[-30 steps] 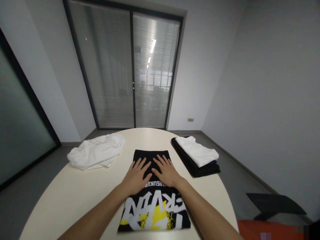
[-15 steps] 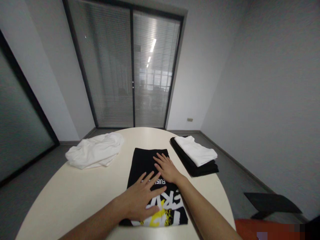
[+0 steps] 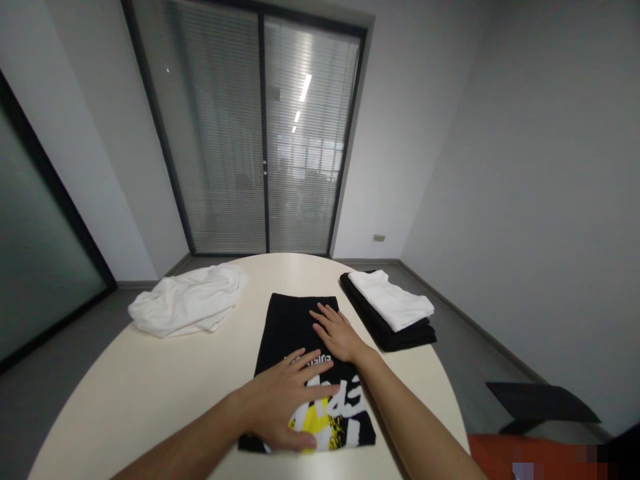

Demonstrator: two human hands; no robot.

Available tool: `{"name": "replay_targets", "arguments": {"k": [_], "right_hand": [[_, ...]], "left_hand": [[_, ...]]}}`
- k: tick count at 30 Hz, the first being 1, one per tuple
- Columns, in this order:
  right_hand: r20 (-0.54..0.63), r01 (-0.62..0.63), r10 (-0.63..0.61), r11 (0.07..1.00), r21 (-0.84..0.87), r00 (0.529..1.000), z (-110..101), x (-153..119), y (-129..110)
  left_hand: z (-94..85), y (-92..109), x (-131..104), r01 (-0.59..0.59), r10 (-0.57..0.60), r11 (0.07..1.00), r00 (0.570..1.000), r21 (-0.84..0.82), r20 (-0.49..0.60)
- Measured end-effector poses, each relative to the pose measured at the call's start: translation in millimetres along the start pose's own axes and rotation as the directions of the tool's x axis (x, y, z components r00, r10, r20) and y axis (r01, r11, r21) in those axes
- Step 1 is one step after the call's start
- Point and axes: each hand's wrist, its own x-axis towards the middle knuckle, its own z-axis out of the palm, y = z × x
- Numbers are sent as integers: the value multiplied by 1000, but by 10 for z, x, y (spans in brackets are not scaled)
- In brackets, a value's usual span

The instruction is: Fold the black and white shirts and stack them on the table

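Folded black cloth w/ print is right under both sets of fingers, flat on the table; long axis runs near-to-far, away from the person. L hand: fingers open & spread, over the lettering & yellow patch, pointing across to the right; it's nearer the cloth's near edge. R hand: fingers also open & spread, on the upper R part, pointing far & left; nearer the far edge. Neither grips anything; can't tell how hard either presses. Bare black stretch lies beyond the L fingers & left of the R fingers. Crumpled white cloth is far-left of the L fingers, well apart; folded white cloth on dark folded pile sits right of the R fingers, nearer that hand.
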Motion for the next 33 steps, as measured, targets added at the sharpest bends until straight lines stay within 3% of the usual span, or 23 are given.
{"name": "replay_targets", "arguments": {"k": [8,14,19,22,23,25,27,30,33], "right_hand": [[-26,13,-13,1000,28,1000,-18,42,54],[-38,26,-26,1000,5,999,-37,61,63],[-36,20,-19,999,26,999,-14,68,93],[-34,23,-21,998,51,999,-6,75,120],[-34,23,-21,998,59,999,-5,78,128],[-36,19,-16,997,73,999,-6,82,141],[-31,16,-14,997,81,999,-9,84,145],[-15,16,-14,997,81,1000,-16,80,136],[-33,14,-11,997,76,999,-16,82,121]], "left_hand": [[-8,12,10,48,-47,999,999,21,-14],[4,135,2,-85,85,995,996,-47,8],[5,113,-10,-98,96,993,995,-67,-36],[10,-88,-19,38,-46,998,986,-50,-160],[23,-192,-26,126,-132,991,965,-44,-226],[69,-422,-50,325,-323,944,881,-55,-346],[126,-624,-86,458,-447,888,830,-51,-334],[185,-771,-138,483,-465,876,845,5,-265],[202,-768,-154,492,-468,870,843,28,-264]]}}
